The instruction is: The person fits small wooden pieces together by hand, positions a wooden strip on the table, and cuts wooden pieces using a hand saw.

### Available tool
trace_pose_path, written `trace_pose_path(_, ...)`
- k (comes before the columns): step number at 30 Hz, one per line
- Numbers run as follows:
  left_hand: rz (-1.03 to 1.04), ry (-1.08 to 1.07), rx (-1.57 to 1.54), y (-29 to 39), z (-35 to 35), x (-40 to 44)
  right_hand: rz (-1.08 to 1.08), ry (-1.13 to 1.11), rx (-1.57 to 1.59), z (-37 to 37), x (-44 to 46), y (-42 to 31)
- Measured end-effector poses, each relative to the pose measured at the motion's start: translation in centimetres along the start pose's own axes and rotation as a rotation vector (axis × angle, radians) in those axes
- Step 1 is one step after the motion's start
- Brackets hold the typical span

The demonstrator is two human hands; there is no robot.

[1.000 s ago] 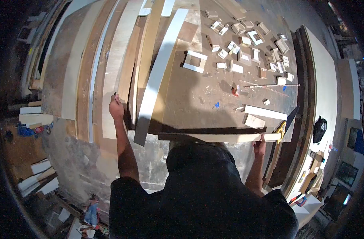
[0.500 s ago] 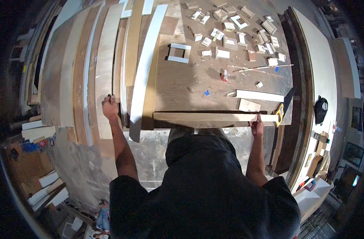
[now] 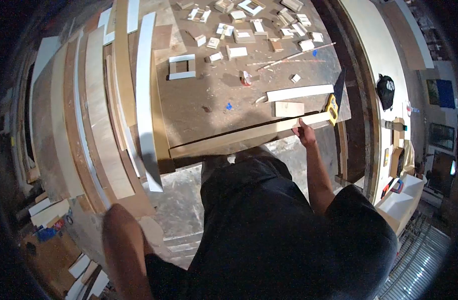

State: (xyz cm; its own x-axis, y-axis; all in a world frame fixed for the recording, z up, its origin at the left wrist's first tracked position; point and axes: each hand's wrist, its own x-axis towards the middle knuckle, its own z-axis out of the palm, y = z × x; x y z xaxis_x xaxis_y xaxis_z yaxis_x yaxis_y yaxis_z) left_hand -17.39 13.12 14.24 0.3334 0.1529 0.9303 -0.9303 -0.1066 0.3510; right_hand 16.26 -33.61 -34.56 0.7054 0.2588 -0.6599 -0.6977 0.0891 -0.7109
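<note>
My right hand (image 3: 303, 134) is closed on the near edge of a long wooden strip (image 3: 229, 139), close to its right end. The strip lies along the front of the workbench, slightly slanted. A handsaw with a yellow handle (image 3: 332, 110) sits at the strip's right end, its dark blade pointing away from me. Just beyond the strip lie a short wood block (image 3: 289, 109) and a white strip (image 3: 306, 93). My left arm (image 3: 121, 235) is bent at the lower left, with the elbow raised; the left hand itself is out of sight.
Long boards (image 3: 96, 115) and a white plank (image 3: 145, 100) lie on the left, some overhanging the front edge. Several small wooden pieces (image 3: 244, 36) and a square frame (image 3: 182, 66) are on the workbench (image 3: 199, 110). A pale panel (image 3: 361, 45) stands right, with a black bag (image 3: 385, 91).
My left hand has left the boards on the left and gone out of view as the arm bent back. The right hand keeps its hold on the strip. The whole view has turned.
</note>
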Motion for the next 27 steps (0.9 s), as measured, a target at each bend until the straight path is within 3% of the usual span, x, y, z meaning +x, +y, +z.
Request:
trace_pose_path(6,-0.017,-0.041,-0.070,-1.8,4.7,2.3,0.055,0.215,0.010,-0.1,-3.1,0.8)
trace_pose_path(8,-0.028,-0.066,-0.086,-2.6,5.9,2.7,0.163,0.267,-0.161,0.2,-3.6,-0.1)
trace_pose_path(9,-0.038,-0.068,-0.103,-3.1,6.4,2.9,0.130,0.179,-0.120,-1.8,-2.9,0.9)
trace_pose_path(12,-0.044,-0.064,-0.152,-4.5,7.9,3.4,0.167,0.339,-0.463,0.2,-2.7,-1.6)
trace_pose_path(14,-0.053,-0.076,-0.166,-5.2,9.0,3.8,0.210,0.315,-0.410,-0.3,-2.4,-2.6)
trace_pose_path(16,-0.069,-0.083,-0.172,-6.0,10.6,4.2,0.344,-0.066,-0.190,-2.4,-1.1,-2.0)
trace_pose_path(18,-0.084,-0.098,-0.182,-7.5,12.2,4.5,0.209,-0.271,-0.046,-3.3,-0.5,-1.0)
trace_pose_path(20,-0.095,-0.108,-0.207,-8.7,13.6,4.5,0.213,0.014,-0.161,-2.3,-2.8,-2.3)
trace_pose_path(27,-0.157,-0.080,-0.304,-11.2,17.6,4.5,0.355,-0.165,-0.607,-3.9,-0.3,-5.5)
